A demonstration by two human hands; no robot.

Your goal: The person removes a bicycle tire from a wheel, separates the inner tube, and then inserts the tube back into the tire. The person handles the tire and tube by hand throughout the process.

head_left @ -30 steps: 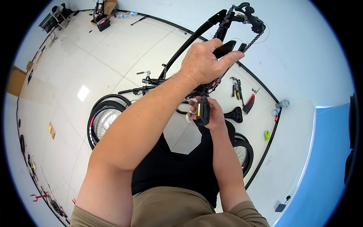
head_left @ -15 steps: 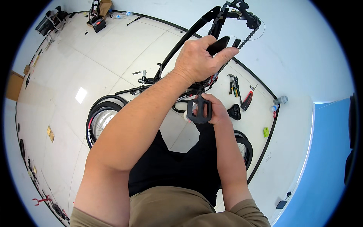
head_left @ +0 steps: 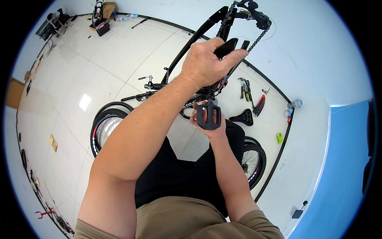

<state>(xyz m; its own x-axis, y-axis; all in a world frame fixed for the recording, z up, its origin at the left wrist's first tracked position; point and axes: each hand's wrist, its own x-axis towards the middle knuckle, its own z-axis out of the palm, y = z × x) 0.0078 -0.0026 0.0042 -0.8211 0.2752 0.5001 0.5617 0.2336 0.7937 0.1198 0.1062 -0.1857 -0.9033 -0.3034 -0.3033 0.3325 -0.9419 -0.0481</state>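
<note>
A black bicycle frame [head_left: 180, 59] stands tilted in front of me, its chain [head_left: 256, 43] and rear derailleur [head_left: 260, 20] at the far end. My left hand [head_left: 207, 63] is closed around a dark part of the frame, thumb on the right side. Nearer to me, a black platform pedal [head_left: 209, 116] sticks out toward me on its crank. Behind and below that pedal is my right hand [head_left: 218, 129], its fingers curled around the pedal's left side; the pedal hides the palm and part of the fingers.
Wheels lie on the floor at left [head_left: 104, 127] and right [head_left: 254, 163]. Right of the frame are a saddle [head_left: 244, 117], pliers and other hand tools [head_left: 246, 91], and a red-black fender-like piece [head_left: 259, 105]. Bottles [head_left: 294, 104] stand by the right wall.
My right hand has shifted left, from the pedal's right side to beneath and behind it, and its forearm swung left. The left hand keeps its grip. My right knee has moved right.
</note>
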